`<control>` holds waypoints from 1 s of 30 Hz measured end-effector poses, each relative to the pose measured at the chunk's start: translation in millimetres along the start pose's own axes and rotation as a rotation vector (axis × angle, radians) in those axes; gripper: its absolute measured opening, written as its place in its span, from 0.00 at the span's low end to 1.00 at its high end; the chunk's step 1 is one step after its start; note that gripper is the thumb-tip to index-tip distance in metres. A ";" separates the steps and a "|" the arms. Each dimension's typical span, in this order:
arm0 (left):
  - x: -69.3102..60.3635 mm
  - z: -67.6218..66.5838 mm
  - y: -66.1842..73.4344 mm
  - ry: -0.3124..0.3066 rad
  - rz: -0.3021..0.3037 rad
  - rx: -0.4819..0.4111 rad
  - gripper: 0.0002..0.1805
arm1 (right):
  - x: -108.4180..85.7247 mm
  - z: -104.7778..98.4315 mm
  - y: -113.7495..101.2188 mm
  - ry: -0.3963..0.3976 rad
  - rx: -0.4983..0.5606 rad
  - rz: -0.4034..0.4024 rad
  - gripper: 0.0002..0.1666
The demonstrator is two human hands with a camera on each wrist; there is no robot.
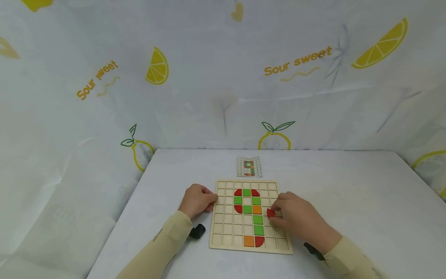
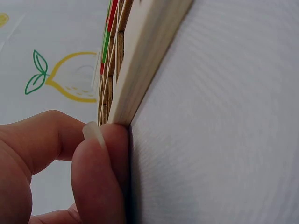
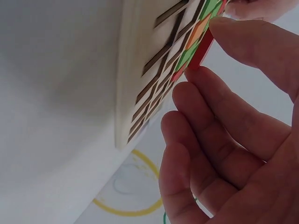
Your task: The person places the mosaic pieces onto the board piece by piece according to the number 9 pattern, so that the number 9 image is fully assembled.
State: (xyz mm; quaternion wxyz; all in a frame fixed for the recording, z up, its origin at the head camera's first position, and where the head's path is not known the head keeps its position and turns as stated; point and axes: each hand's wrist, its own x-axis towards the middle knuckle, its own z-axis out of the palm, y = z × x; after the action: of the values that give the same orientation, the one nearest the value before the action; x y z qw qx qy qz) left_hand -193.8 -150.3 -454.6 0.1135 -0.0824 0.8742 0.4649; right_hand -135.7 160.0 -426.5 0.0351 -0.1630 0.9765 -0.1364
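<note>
A square wooden grid board point(image 1: 228, 219) lies flat on the table. Set in its cells are green squares point(image 1: 258, 229), orange squares point(image 1: 249, 241) and red quarter-circle tiles point(image 1: 259, 241), forming a shape like a 9. My right hand point(image 1: 301, 217) pinches a loose red quarter-circle tile point(image 1: 270, 213) between thumb and fingertips, above the right part of the board. In the right wrist view this tile point(image 3: 202, 52) shows edge-on, its other fingers loosely bent below. At the board's left edge, my left hand point(image 1: 197, 200) holds the rim with thumb point(image 2: 96, 182) and finger.
Behind the board lies a small paper card point(image 1: 249, 167) printed with a grid and a similar coloured figure. A white table point(image 1: 174, 166) carries everything. White cloth with lemon prints point(image 1: 209, 97) hangs behind it. Dark wrist devices point(image 1: 198, 231) sit below both hands.
</note>
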 end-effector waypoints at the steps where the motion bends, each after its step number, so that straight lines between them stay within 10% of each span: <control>1: 0.1 0.0 0.0 0.000 -0.001 0.000 0.07 | 0.6 0.7 -2.8 0.005 0.003 -0.013 0.11; 30: 1.9 1.4 -0.5 0.006 0.012 -0.009 0.07 | 6.2 20.5 -67.4 0.042 0.004 -0.442 0.04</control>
State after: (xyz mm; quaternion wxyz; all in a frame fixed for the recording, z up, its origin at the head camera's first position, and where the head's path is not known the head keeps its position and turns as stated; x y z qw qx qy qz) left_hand -195.4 -149.5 -456.2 0.1077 -0.0793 0.8728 0.4694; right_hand -118.4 91.5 -427.6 -0.0159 -0.3699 0.9174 -0.1461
